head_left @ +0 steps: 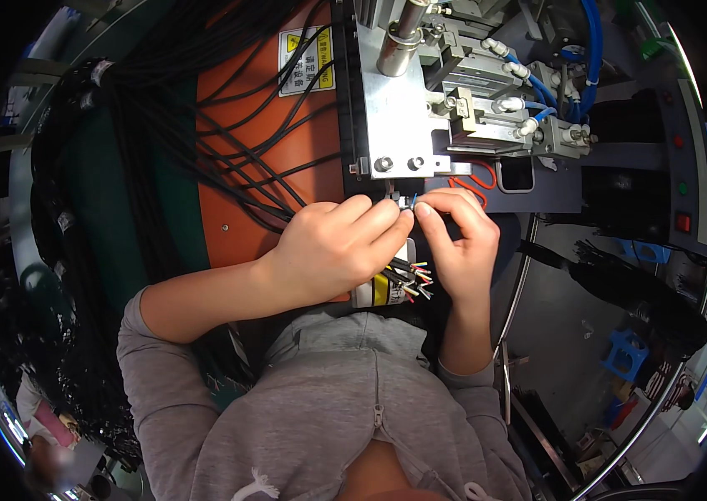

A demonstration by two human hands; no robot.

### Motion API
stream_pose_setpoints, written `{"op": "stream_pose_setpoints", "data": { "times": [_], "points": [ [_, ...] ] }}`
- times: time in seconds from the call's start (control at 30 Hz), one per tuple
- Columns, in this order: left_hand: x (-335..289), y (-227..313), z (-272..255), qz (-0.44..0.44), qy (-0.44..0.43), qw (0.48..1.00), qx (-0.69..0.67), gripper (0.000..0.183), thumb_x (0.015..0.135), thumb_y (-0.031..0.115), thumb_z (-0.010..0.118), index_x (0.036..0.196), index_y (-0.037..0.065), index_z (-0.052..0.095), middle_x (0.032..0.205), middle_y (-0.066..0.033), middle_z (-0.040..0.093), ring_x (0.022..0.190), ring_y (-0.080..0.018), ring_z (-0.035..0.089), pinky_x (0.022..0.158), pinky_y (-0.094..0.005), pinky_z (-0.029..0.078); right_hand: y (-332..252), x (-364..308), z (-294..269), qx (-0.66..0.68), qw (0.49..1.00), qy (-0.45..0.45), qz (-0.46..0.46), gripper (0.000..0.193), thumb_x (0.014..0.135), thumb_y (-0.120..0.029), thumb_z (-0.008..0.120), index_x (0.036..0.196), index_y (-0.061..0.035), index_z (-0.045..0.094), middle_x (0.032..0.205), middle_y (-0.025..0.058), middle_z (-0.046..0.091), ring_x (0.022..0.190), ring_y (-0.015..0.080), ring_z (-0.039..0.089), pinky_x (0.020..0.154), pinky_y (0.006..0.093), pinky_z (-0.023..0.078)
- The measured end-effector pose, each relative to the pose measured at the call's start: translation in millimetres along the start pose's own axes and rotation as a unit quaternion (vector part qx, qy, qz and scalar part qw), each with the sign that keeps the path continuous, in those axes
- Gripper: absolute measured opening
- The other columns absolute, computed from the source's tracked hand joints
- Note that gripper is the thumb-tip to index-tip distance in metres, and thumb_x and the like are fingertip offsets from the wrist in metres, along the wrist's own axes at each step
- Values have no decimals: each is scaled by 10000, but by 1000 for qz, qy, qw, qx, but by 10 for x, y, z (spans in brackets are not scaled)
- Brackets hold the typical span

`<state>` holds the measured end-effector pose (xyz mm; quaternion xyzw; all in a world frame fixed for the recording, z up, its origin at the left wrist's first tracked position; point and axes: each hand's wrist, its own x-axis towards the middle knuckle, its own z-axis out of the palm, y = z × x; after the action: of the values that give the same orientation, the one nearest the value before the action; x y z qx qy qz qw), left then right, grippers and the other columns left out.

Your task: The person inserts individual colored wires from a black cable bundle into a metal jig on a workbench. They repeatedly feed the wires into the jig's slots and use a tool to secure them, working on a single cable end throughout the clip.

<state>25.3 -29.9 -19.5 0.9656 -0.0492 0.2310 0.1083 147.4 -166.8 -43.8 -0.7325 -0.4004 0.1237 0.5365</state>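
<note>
My left hand (333, 242) is closed in a pinch on a black cable end, mostly hidden by its fingers. A small white-and-dark piece (404, 201) shows between the fingertips of both hands, just below the metal head (393, 108) of a bench machine. My right hand (462, 238) pinches a thin blue wire (415, 200) at that piece, thumb and forefinger together. Below my left hand several black cable ends (408, 278) with bared coloured wires stick out. Whether that hand also holds them I cannot tell.
Black cables (245, 159) run across the orange machine panel (228, 221) on the left. Orange-handled scissors (479, 179) and a phone (516, 175) lie right of the machine head. Pneumatic cylinders (487, 79) with blue hoses stand behind. A control panel (683, 184) is far right.
</note>
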Motion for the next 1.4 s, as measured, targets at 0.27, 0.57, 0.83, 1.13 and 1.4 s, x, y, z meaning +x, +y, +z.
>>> {"op": "stream_pose_setpoints", "data": {
  "times": [0.27,0.57,0.83,1.13,1.4],
  "points": [
    [-17,102,-25,-59,-40,996,56,315,742,56,635,1052,85,685,716,-2,419,569,-97,476,436,-224,388,-39,-21,127,-111,992,29,-48,65,748,-16,652,736,-19,589,718,87,580,672,259,530,621,347,432],
    [-35,49,47,-50,-15,997,50,295,728,60,643,1018,85,691,701,6,455,570,-95,510,448,-222,405,160,-55,256,98,988,55,104,63,789,1,589,736,4,555,689,41,541,640,108,502,593,255,403],
    [2,-23,34,-40,9,999,10,207,701,112,643,902,87,685,743,16,545,576,-101,544,483,-243,430,224,-86,248,216,960,42,176,59,828,-2,589,777,14,562,702,-7,536,654,40,493,597,212,406],
    [-29,-53,49,-53,1,998,22,224,703,116,642,923,99,688,774,6,575,607,-119,577,510,-255,452,220,-77,301,248,943,43,220,84,826,-17,586,755,-16,541,674,-30,523,606,21,427,543,208,358],
    [-22,-14,-64,-83,-33,996,25,225,715,85,637,936,92,680,822,4,594,631,-132,602,522,-258,453,158,-73,328,104,984,102,105,113,829,-58,657,782,17,587,733,58,591,671,108,551,639,256,445]
  ]
}}
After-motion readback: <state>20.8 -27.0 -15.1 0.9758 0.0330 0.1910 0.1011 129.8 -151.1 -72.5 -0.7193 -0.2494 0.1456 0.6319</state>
